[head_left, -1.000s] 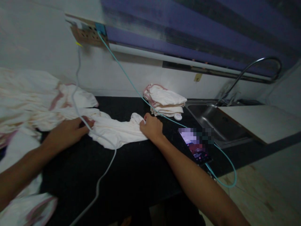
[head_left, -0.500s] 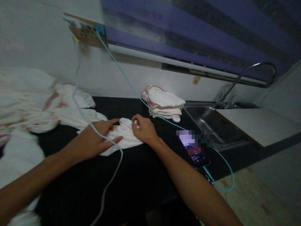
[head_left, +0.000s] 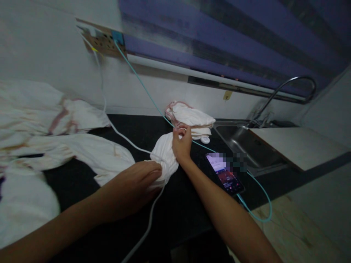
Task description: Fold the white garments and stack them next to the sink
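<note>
A white cloth (head_left: 165, 148) is stretched between my two hands, raised a little off the black counter. My left hand (head_left: 138, 182) is closed on its near left part, fingers partly hidden by the fabric. With fingertips pinched together, my right hand (head_left: 182, 142) holds the cloth's far right edge, just in front of a folded stack of white cloths (head_left: 192, 115) with a pinkish border. A white cable (head_left: 127, 140) runs down from the wall and crosses over the cloth near my left hand.
A heap of stained white cloths (head_left: 35, 113) covers the counter's left side. To the right lie a lit phone (head_left: 225, 175) on a teal cable (head_left: 142, 86), a steel sink (head_left: 246, 142) with a tap (head_left: 285, 86), and a pale board (head_left: 304, 144). A socket strip (head_left: 102, 38) is on the wall.
Both hands have moved: my left to the right, my right farther back towards the stack. The cloth has shifted right and is lifted and spread between them. The white cable has moved right.
</note>
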Demonstrator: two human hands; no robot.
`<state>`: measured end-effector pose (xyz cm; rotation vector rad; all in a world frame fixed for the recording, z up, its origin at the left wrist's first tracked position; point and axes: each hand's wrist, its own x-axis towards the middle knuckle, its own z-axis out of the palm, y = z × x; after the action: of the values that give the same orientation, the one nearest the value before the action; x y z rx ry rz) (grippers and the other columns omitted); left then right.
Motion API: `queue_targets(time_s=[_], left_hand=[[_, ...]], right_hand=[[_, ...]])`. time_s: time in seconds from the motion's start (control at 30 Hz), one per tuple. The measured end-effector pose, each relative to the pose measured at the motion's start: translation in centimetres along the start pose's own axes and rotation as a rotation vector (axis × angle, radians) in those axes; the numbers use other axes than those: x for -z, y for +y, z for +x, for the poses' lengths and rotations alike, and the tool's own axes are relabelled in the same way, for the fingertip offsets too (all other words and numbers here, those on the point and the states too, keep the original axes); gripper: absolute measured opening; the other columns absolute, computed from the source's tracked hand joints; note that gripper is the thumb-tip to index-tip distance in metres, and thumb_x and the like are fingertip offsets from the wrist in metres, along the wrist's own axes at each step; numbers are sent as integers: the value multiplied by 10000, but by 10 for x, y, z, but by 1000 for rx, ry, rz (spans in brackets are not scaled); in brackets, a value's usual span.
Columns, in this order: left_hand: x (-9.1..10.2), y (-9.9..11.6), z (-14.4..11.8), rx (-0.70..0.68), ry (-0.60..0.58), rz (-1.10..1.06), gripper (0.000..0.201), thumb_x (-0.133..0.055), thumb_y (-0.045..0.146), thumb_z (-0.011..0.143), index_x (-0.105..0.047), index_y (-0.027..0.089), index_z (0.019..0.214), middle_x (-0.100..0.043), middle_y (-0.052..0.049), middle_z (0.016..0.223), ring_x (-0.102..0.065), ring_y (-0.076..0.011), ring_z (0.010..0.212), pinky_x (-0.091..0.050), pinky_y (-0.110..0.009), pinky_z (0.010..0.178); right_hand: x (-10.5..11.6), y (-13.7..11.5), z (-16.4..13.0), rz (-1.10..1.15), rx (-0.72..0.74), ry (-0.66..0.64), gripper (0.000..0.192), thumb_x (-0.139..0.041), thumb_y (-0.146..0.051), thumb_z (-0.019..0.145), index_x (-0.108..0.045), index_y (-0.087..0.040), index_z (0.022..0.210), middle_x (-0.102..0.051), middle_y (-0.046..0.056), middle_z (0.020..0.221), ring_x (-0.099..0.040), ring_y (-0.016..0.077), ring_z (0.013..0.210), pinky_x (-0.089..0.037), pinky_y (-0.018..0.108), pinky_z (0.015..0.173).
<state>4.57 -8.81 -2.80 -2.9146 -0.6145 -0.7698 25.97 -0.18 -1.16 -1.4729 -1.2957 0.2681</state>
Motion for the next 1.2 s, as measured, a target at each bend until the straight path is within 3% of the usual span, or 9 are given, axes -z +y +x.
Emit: queue_targets(time_s=[0.17, 0.37, 0.47, 0.6, 0.73, 0.8, 0.9, 1.03, 1.2], left_hand=[[-1, -7, 4, 147, -1, 39, 417, -490, 384, 1032, -492, 204, 1408, -615, -118, 1367, -592, -249, 1257, -506, -408, 1066], [22, -33, 13, 490, -14, -198, 459, -303, 482, 1062, -608, 184, 890, -645, -88, 955, -626, -218, 927, -513, -380, 893], [18, -45, 9, 489, -132, -172, 509, -305, 506, 1035, -663, 170, 901, -690, -125, 1033, -646, -259, 1015, -504, -419, 973], [-3, -60, 0, 589, -105, -90, 699, -383, 616, 978, -565, 79, 1388, -566, -224, 1475, -532, -355, 1378, -387, -511, 1211], [-12, -66, 1, 741, -134, -112, 974, -462, 712, 904, -316, 32, 1586, -368, -266, 1648, -411, -383, 1512, -299, -519, 1278], [-5, -61, 6, 793, -151, -152, 983, -547, 674, 850, -341, 32, 1566, -384, -270, 1637, -446, -392, 1484, -331, -508, 1254], [11, -50, 15, 780, -144, -285, 728, -601, 535, 844, -498, 90, 1412, -617, -178, 1415, -613, -322, 1263, -444, -434, 1121], [26, -41, 17, 799, -123, -381, 254, -591, 389, 890, -549, 181, 1030, -619, 29, 858, -596, -179, 853, -441, -269, 796], [26, -45, 11, 527, -44, -197, 237, -582, 391, 947, -573, 161, 890, -589, -6, 950, -556, -157, 897, -400, -258, 817]], right_hand=[[2, -8, 0, 281, -134, -268, 253, -490, -338, 1022, -489, -210, 1241, -730, 62, 1076, -713, 166, 933, -538, 253, 809], [-5, -11, -13, 591, -156, -720, 160, -655, -337, 935, -643, -238, 1060, -745, -15, 882, -717, 171, 785, -573, 281, 735], [-12, -8, -17, 464, -52, -632, 87, -646, -269, 928, -664, -212, 992, -745, -3, 875, -721, 167, 821, -567, 279, 781], [-15, -4, -17, 4, 204, -380, 88, -659, -215, 929, -711, -170, 984, -758, 75, 1007, -698, 212, 1009, -505, 362, 995], [-12, -3, -17, -222, 361, -547, 173, -611, -247, 994, -755, -153, 977, -778, 110, 1056, -694, 227, 1043, -458, 379, 1037], [-12, -4, -19, -165, 473, -695, 176, -597, -200, 997, -759, -161, 1055, -781, 92, 1135, -694, 203, 1075, -462, 332, 1012], [-10, -9, -23, -86, 589, -805, 192, -626, -165, 978, -749, -175, 1124, -775, 61, 1193, -684, 174, 1109, -458, 283, 990], [-3, -16, -25, -146, 572, -726, 189, -588, -234, 1014, -757, -188, 1085, -778, 44, 1101, -679, 174, 1039, -454, 275, 933], [7, -19, -20, -357, 490, -584, 246, -572, -355, 1018, -753, -195, 968, -751, 52, 1002, -652, 205, 981, -466, 309, 884]])
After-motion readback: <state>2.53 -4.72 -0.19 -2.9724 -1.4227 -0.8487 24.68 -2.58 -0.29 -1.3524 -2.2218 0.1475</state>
